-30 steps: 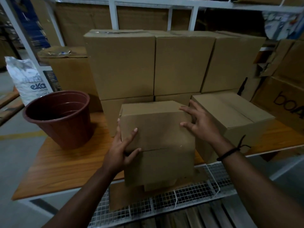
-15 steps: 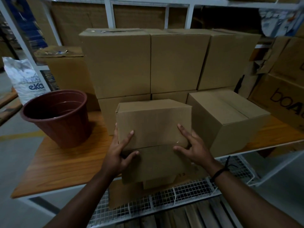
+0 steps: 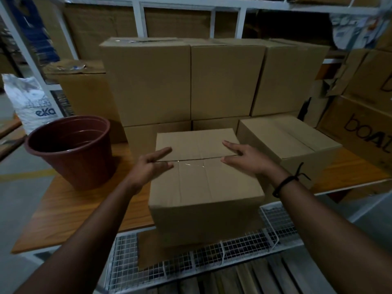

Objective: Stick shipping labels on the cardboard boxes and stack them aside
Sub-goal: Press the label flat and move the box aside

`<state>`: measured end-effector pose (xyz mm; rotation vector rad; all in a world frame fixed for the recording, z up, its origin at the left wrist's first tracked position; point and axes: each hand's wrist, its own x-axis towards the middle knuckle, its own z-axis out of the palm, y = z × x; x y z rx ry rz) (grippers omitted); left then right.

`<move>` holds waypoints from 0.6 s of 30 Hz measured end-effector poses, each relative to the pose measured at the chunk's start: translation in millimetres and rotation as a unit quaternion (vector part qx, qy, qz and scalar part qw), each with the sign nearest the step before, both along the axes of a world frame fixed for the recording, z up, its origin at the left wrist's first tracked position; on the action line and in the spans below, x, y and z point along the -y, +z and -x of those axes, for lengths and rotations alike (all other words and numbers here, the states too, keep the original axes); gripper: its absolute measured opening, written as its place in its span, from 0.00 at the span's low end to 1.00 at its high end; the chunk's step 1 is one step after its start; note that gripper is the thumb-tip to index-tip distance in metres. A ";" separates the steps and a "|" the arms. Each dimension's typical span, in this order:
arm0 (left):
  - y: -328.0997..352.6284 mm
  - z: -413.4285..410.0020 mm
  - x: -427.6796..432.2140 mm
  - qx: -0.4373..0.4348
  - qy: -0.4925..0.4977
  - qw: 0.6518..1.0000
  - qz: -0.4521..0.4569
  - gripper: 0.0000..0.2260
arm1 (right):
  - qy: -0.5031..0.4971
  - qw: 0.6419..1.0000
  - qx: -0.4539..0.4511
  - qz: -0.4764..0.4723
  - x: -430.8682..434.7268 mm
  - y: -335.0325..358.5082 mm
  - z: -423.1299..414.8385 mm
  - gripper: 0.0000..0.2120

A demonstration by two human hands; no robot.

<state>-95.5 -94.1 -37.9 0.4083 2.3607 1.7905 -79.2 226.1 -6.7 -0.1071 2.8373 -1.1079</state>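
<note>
A brown cardboard box sits at the table's near edge, taped top seam facing up, over a flat cardboard sheet. My left hand lies with straight fingers on the left part of the box top. My right hand lies flat on the right part of the top, fingers pointing left. No shipping label shows on the box. A second closed box stands just to its right. Behind them a stack of larger cardboard boxes fills the back of the table.
A reddish-brown plastic pot stands on the wooden table to the left. A white printed sack leans at far left. A white wire mesh shelf runs below the table edge. Printed cartons crowd the right.
The box has tipped over toward me, so its taped top now faces up. Both hands moved from its front and sides onto the top, fingers straightened.
</note>
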 end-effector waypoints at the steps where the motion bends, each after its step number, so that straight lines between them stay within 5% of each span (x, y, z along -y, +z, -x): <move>1: -3.3 1.5 -0.7 0.015 0.007 1.000 -0.010 0.22 | -0.003 1.000 0.005 0.004 1.0 -4.4 4.7 0.33; 10: -10.4 -0.2 -3.5 0.072 0.038 0.994 -0.075 0.28 | -0.037 0.996 0.009 0.078 10.4 -36.8 21.4 0.30; 18: -4.1 -0.2 -8.0 0.104 0.041 0.994 -0.002 0.31 | -0.022 0.995 0.039 0.087 6.5 -40.0 22.0 0.37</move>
